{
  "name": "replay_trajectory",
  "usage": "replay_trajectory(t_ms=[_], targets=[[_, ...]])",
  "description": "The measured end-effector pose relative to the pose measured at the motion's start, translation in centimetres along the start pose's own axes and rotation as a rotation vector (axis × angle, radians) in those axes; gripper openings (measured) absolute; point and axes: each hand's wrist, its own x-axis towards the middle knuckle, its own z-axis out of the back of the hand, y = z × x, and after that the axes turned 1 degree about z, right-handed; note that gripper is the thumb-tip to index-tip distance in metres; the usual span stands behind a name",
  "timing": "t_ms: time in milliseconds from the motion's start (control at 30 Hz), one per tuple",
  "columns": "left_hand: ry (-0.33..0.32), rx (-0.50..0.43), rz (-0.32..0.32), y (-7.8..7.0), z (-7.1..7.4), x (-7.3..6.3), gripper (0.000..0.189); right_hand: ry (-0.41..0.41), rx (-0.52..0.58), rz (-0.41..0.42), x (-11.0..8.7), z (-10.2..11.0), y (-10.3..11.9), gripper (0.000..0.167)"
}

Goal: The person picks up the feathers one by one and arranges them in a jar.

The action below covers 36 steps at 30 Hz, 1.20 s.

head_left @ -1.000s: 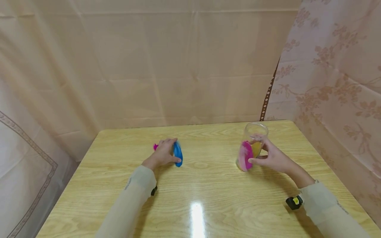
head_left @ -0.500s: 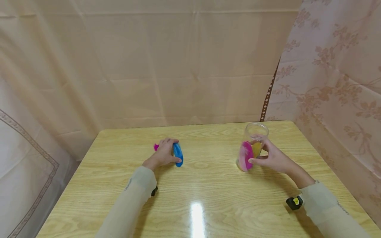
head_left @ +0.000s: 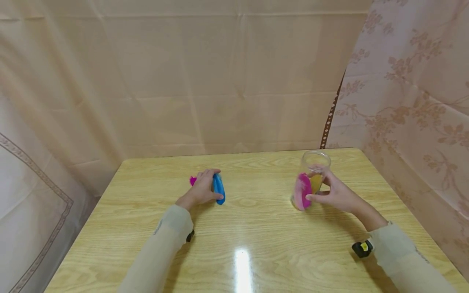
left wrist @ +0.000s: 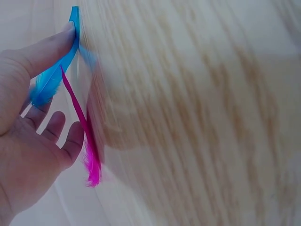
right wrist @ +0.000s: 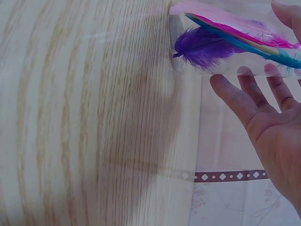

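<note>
My left hand [head_left: 199,191] pinches a blue feather [head_left: 219,189] between thumb and fingers, close over the left-middle of the table. In the left wrist view the thumb presses near the quill end of this blue feather [left wrist: 51,77]. A magenta feather [left wrist: 91,165] lies on the tabletop right by the other fingers; in the head view only its fluffy tip [head_left: 192,180] shows past the hand. On the right, my right hand [head_left: 338,193] grips a clear glass cup [head_left: 316,165] from its right side. Several feathers are inside it, among them a purple feather [right wrist: 202,47] and a light pink feather [right wrist: 221,16].
The wood-grain table [head_left: 256,228] reaches back to a beige curtain [head_left: 220,81]. A flower-patterned cloth [head_left: 414,89] hangs along the right side, and a pale cloth [head_left: 29,195] along the left. A bright light reflection falls on the table's near middle.
</note>
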Motion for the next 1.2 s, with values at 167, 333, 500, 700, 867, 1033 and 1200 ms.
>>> replay_trajectory(t_ms=[167,333,500,700,867,1033,1200], targets=[[-0.016,-0.04,0.004,0.11,-0.26,-0.03,0.094,0.005,0.007,0.006,-0.01,-0.01,-0.04,0.084],[-0.021,-0.068,0.008,0.02,-0.35,-0.2,0.095,0.006,0.021,0.01,0.05,-0.03,-0.11,0.085],[-0.029,-0.081,-0.007,-0.08,-0.61,-0.37,0.094,0.003,0.022,0.013,0.06,-0.04,-0.29,0.084],[-0.045,-0.119,-0.009,0.13,-1.04,-0.48,0.093,0.002,0.014,0.009,0.02,-0.04,-0.25,0.084],[-0.059,-0.129,-0.017,-0.09,-0.82,-0.39,0.093,-0.011,0.01,0.016,0.09,0.15,0.09,0.084],[-0.06,-0.129,-0.001,0.03,-0.96,-0.74,0.092,-0.007,0.013,0.007,-0.07,-0.18,-0.02,0.085],[-0.059,-0.143,0.004,0.0,-0.94,-0.91,0.092,-0.005,0.019,0.017,-0.03,-0.26,0.0,0.085]])
